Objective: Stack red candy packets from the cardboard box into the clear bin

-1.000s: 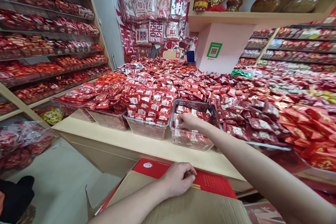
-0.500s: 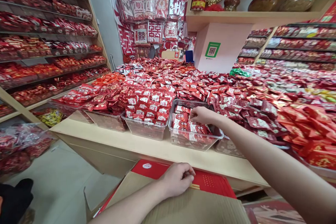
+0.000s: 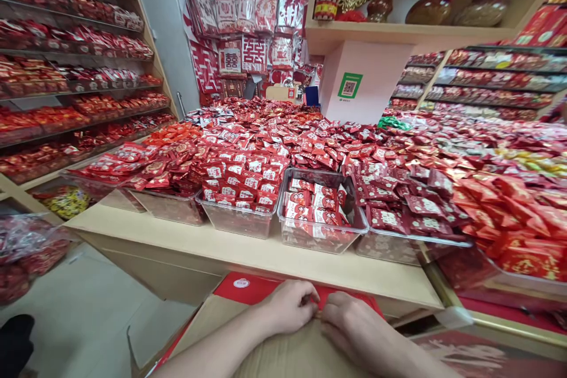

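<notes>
My left hand point(image 3: 290, 307) rests over a cardboard box point(image 3: 270, 357) with its fingers curled in. Close beside it, my right hand point(image 3: 349, 322) has its fingers bent toward the left fingertips. What sits between the fingers, if anything, is hidden. Beneath both hands lies a red panel point(image 3: 228, 289) with a white oval logo, along the box's far edge. Just beyond stands a clear plastic tub point(image 3: 310, 242), partly filled with red-and-white wrapped packets point(image 3: 325, 201).
Several clear tubs point(image 3: 239, 224) of red packets line the front of the pale wooden counter point(image 3: 221, 248). Loose packets spread behind them. A white pillar point(image 3: 367, 82) bears a QR code. Stocked shelves point(image 3: 75, 82) stand at left, and a plastic bag point(image 3: 31, 242) is on the floor.
My right hand has left the clear tub and come down beside my left hand over the box. My left hand stays in about the same place. The view has shifted slightly.
</notes>
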The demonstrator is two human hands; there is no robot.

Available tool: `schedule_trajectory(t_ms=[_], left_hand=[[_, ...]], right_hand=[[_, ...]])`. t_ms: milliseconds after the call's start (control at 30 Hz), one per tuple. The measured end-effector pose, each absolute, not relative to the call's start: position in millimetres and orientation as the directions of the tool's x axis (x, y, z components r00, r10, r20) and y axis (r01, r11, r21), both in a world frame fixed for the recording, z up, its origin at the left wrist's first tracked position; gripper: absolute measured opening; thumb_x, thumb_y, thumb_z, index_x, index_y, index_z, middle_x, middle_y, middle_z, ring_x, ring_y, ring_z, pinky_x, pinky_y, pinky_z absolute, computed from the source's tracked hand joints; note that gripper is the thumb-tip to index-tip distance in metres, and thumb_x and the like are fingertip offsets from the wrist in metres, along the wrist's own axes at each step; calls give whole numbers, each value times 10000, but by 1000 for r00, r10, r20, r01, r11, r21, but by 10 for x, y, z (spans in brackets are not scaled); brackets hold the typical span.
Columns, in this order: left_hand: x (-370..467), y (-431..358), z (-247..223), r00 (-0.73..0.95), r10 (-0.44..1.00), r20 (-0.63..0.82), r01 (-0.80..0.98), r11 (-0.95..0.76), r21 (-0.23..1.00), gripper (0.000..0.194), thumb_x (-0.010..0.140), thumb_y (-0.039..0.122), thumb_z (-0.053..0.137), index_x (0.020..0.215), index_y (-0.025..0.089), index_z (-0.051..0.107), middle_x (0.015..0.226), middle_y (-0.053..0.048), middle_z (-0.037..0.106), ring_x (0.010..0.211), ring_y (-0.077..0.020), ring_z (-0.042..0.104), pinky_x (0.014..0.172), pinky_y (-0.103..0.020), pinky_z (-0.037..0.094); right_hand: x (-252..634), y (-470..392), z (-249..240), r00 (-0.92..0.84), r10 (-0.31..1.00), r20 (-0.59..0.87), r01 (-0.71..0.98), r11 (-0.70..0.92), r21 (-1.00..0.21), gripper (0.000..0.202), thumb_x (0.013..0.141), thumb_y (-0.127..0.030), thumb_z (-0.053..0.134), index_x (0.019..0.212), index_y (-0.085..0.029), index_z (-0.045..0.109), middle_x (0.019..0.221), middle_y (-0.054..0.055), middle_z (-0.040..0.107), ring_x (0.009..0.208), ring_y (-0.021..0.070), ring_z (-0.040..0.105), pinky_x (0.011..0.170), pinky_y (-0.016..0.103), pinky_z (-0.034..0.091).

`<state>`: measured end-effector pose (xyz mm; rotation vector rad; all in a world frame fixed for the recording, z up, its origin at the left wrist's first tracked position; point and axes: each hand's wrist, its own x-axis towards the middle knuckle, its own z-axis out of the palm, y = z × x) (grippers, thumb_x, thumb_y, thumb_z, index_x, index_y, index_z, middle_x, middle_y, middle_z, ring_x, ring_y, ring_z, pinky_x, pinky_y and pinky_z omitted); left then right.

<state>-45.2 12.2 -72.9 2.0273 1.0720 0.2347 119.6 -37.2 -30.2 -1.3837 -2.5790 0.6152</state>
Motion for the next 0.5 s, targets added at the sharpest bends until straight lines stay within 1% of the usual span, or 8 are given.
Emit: schedule_trajectory(t_ms=[67,200,233,300,367,433,500], left_hand=[[-454,125,-738,621,759,-197,606,-306,734,225,701,248,438,862,204,590,734,7,604,649,-115,510,568,-202,356],[-458,126,-730,614,764,-197,611,-302,732,225,711,303,449,855,204,590,744,5,602,649,-114,512,562,-199,359],[-460,126,-725,611,767,-198,614,-300,730,226,712,311,449,850,202,591,739,5,601,647,-113,510,558,-198,357],[-470,131,-715,610,767,-200,621,-306,721,218,711,305,449,832,197,596,737,4,603,646,-111,508,558,-195,353],[-488,140,-706,611,761,-218,643,-316,698,211,710,296,445,808,194,601,727,4,606,635,-109,505,550,-194,345],[-510,149,-697,607,757,-242,673,-327,663,215,713,311,441,787,193,606,711,4,607,617,-109,501,531,-195,331],[-526,153,-686,604,755,-255,693,-340,635,234,722,340,432,782,197,609,699,4,605,601,-110,496,511,-197,318]], right_hand=[[1278,-331,-306,-499,865,-60,792,426,-438,176,786,-178,393,722,-172,557,751,36,562,692,139,519,607,230,378],[1335,-223,-38,-429,903,-5,816,385,-431,229,798,-148,336,764,-165,562,744,45,562,688,134,512,619,231,367],[1319,-223,21,-415,910,-11,824,371,-429,236,791,-136,331,767,-163,565,740,45,567,685,133,513,619,230,366],[1256,-281,74,-438,894,-100,820,351,-453,221,759,-126,359,728,-168,574,693,27,577,640,123,513,589,215,364],[1181,-412,48,-497,838,-227,790,328,-518,173,718,-152,424,686,-185,591,659,0,585,600,109,514,552,192,366],[1141,-590,-5,-523,792,-315,759,264,-595,136,694,-217,480,679,-211,616,670,-16,599,608,109,531,544,179,383],[1175,-787,-27,-484,805,-343,740,168,-652,164,699,-316,494,707,-242,641,695,-16,613,650,130,558,566,189,416]])
